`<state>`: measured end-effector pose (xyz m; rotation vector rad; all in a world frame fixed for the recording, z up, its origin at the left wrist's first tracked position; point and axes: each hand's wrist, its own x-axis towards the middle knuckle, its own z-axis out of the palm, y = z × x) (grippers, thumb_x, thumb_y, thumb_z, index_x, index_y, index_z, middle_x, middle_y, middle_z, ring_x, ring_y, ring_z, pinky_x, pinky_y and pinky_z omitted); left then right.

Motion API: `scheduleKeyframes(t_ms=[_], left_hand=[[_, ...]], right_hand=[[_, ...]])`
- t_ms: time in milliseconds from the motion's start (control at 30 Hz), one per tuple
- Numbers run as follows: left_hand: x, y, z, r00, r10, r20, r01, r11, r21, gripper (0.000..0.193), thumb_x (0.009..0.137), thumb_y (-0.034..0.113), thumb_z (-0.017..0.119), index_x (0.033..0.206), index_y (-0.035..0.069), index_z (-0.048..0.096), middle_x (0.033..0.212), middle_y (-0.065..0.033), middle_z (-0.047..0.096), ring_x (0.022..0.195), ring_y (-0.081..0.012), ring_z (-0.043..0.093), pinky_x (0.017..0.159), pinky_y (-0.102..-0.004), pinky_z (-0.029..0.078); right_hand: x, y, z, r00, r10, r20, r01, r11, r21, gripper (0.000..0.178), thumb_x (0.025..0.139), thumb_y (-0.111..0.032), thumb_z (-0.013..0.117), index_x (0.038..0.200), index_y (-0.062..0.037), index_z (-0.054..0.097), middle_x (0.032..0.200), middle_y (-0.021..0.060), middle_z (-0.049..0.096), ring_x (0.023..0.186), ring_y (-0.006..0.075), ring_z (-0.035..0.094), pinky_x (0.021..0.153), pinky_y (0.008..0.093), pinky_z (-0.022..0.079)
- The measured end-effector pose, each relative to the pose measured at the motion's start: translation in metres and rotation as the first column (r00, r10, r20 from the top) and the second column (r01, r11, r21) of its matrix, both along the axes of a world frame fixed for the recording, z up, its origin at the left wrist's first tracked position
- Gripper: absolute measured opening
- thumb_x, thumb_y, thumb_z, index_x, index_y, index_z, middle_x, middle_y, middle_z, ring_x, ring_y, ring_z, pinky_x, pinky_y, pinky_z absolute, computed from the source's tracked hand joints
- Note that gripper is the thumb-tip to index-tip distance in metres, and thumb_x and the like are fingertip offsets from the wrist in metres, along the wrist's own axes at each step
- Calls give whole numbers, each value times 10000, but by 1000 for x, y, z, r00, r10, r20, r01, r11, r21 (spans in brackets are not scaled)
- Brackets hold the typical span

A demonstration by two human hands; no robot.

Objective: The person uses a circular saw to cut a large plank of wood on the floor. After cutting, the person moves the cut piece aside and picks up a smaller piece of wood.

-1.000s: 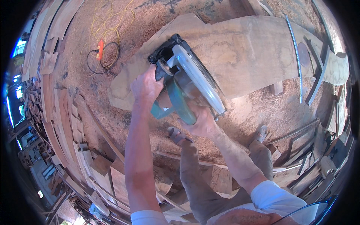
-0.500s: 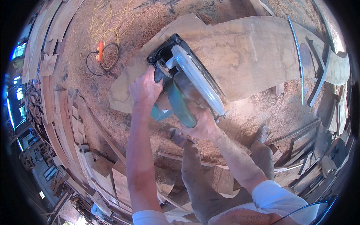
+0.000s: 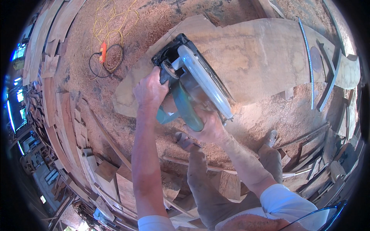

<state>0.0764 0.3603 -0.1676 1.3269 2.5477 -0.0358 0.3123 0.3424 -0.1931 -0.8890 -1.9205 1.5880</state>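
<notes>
A large circular saw (image 3: 189, 86) with a teal body, dark base plate and grey blade guard rests on a broad wooden slab (image 3: 254, 57). My left hand (image 3: 151, 89) is wrapped round the dark front handle at the saw's upper left. Around the rear of the teal handle, my right hand (image 3: 211, 128) is closed. Sawdust looks hazy by the guard's lower end. The blade itself is hidden beneath the saw.
Beyond the saw, a yellow cord (image 3: 111, 23) joins an orange connector (image 3: 102, 52) on the sawdust-covered ground. A long blue-white ruler (image 3: 307, 57) and dark metal square (image 3: 330, 77) lie across the slab's right part. Stacked boards (image 3: 61, 127) line the left; my sandalled foot (image 3: 271, 138) stands near the slab.
Hardly anything differs. The whole view has shifted by a few pixels, and both hands keep the same hold on the saw.
</notes>
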Motion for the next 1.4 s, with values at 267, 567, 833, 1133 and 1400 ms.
scheduleKeyframes(t_ms=[267,567,833,1133,1400], left_hand=[[-3,6,4,1000,14,10,-13,1000,-4,359,891,314,820,1207,192,703,987,-188,788,996,-457,742,844,-570,585],[-7,10,4,1000,15,-3,-15,1000,6,312,898,341,816,1147,195,698,965,-159,801,961,-435,767,823,-569,601],[-15,11,2,1000,18,12,-18,999,38,318,893,335,812,1138,171,690,968,-191,784,978,-461,739,820,-576,573],[-22,15,4,1000,12,1,-12,1000,15,352,875,331,838,1166,186,704,1001,-174,796,981,-445,756,823,-566,596],[-24,22,1,998,54,19,-53,997,-55,400,867,354,845,1212,204,709,1048,-160,799,1010,-438,757,853,-562,595]], right_hand=[[-5,5,-2,1000,8,-4,-8,1000,13,301,812,-168,887,970,-29,673,799,144,733,708,313,758,639,415,584],[-9,9,0,1000,27,13,-27,1000,6,320,810,-168,892,995,-14,682,794,149,740,699,310,767,633,405,592],[-14,12,-1,996,72,50,-70,996,-51,433,793,-124,886,1172,-19,708,982,162,770,846,304,790,746,398,627],[-24,20,9,1000,24,-5,-24,1000,7,240,827,-119,859,968,-19,692,781,167,738,678,297,760,605,410,576],[-28,17,7,996,-89,17,88,994,68,306,841,-240,848,1039,-36,733,820,167,763,752,375,772,668,443,607]])
